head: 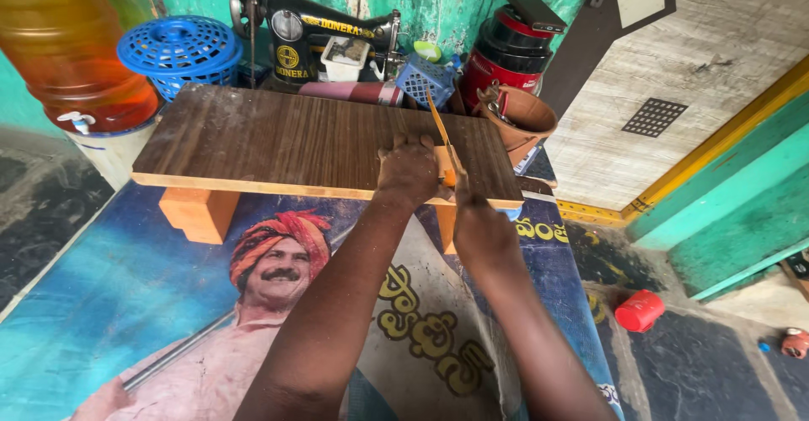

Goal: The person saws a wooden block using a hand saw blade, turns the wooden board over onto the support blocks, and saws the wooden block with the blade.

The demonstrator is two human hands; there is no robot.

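A dark brown wooden board point(286, 139) rests flat on orange blocks point(198, 213) over a printed banner spread on the floor. My left hand point(409, 171) presses down on the board's near edge at the right. My right hand point(474, 219) is just beside it, gripping the orange handle of a thin saw point(440, 126) whose blade angles up and away across the board. The fingers of the right hand are hidden behind the wrist.
Behind the board stand a black sewing machine point(316, 33), a blue plastic basket point(179, 52), a small blue crate point(425, 80), a brown bowl point(522, 117) and a red-black cooker point(510, 50). An orange water jug point(72, 42) is far left. A red can point(639, 310) lies on the floor right.
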